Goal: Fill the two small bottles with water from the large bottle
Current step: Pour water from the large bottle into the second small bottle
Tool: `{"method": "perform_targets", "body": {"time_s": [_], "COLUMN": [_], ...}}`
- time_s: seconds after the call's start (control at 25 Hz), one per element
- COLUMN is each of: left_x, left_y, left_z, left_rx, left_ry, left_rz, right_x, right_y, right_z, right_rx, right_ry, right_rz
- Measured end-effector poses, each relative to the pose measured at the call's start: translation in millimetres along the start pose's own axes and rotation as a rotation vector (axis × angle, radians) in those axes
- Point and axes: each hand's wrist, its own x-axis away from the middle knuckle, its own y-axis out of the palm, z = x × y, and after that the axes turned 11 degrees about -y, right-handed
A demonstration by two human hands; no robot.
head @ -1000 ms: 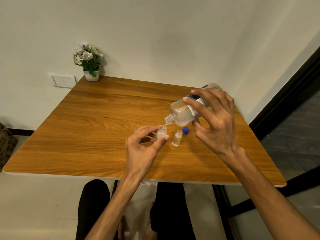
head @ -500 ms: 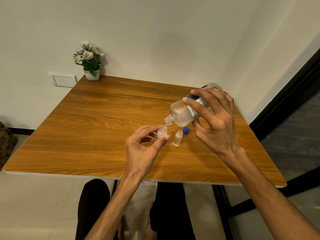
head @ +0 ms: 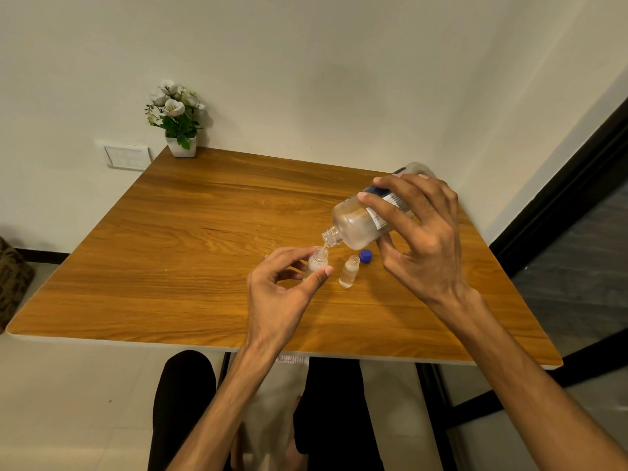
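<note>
head view looks down on a wooden worktop (head: 190, 253) with both hands working near its right half. the right hand (head: 421, 243) wraps its fingers round the large bottle (head: 360, 222), holding it tipped almost flat with the open neck pointing left and down, so the mouth sits just above the first small bottle (head: 317, 261); a thin thread of water seems to bridge the two openings. the left hand (head: 282, 294) pinches that small bottle between thumb and fingertips, most likely to keep it upright and steady under the stream, since so narrow a neck leaves little margin for aim. the second small bottle (head: 350, 271) stands uncapped just beside it on the right, touched by neither hand, close enough that the pour could shift over with a short move; how full it is cannot be told. a blue cap (head: 366, 256) lies behind it, parked out of the way. a potted flower (head: 176, 120) stands at the far left corner, well apart.
</note>
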Motion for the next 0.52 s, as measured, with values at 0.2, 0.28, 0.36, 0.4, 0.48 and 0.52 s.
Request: {"method": "perform_targets", "body": {"time_s": [0.2,0.28,0.36,0.4,0.48,0.52], "left_x": [0.1,-0.3,-0.2,0.0,0.1,0.1], "left_y": [-0.5,-0.5,-0.4,-0.3,-0.3,-0.2], "left_z": [-1.7,-2.8,-3.1,-3.0,-3.1,-2.8], "left_rx": [-0.002,-0.002,-0.002,-0.002,0.001,0.003], "left_ry": [0.006,0.006,0.004,0.002,-0.007,-0.009], "left_rz": [-0.001,0.002,0.007,0.009,0.009,0.007], "right_x": [1.9,2.8,4.5,5.5,7.4,8.5], "right_y": [3.0,4.8,6.4,6.7,7.2,7.4], "right_z": [0.9,0.2,-0.8,-1.3,-3.5,-5.3], "right_rx": [-0.002,-0.011,-0.019,-0.023,-0.027,-0.029], "right_ry": [-0.008,-0.013,-0.012,-0.008,0.006,0.017], "right_rz": [0.001,0.006,0.011,0.010,0.005,0.001]}}
